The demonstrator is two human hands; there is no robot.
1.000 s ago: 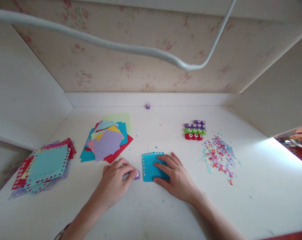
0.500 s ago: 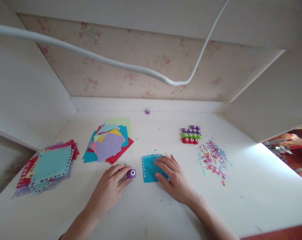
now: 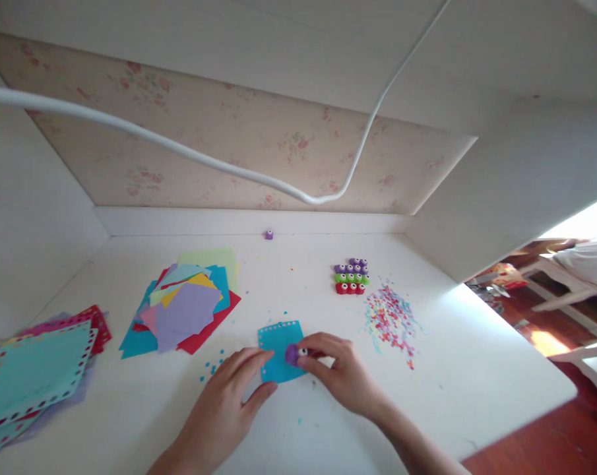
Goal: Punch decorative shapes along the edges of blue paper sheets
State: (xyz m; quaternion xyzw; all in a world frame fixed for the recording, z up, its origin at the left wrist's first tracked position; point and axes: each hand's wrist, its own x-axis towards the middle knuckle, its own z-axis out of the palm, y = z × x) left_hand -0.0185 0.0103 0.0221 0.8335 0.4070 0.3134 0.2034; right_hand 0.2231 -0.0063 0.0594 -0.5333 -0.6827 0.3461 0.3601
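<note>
A square of blue paper (image 3: 280, 340) lies on the table, with small punched holes along its top and left edges. My right hand (image 3: 335, 369) grips a purple craft punch (image 3: 292, 354) between thumb and fingers, over the paper's right part. The punch is tilted on its side, its white end towards my fingers. My left hand (image 3: 231, 396) is open at the paper's left edge, fingertips over it and thumb apart near the lower left corner. Several blue punched bits (image 3: 214, 368) are scattered beside my left hand.
Coloured sheets (image 3: 192, 316) are piled at left centre. A stack of hole-edged papers (image 3: 41, 369) lies far left. Rows of purple, green and red punches (image 3: 351, 278) stand on the right beside a confetti heap (image 3: 392, 316). One purple punch (image 3: 269, 235) sits near the back. A white cable (image 3: 229, 170) hangs above.
The purple punch has passed from my left hand to my right. My left hand has come to the paper's left edge. Blue bits now lie left of the paper. The view has turned right.
</note>
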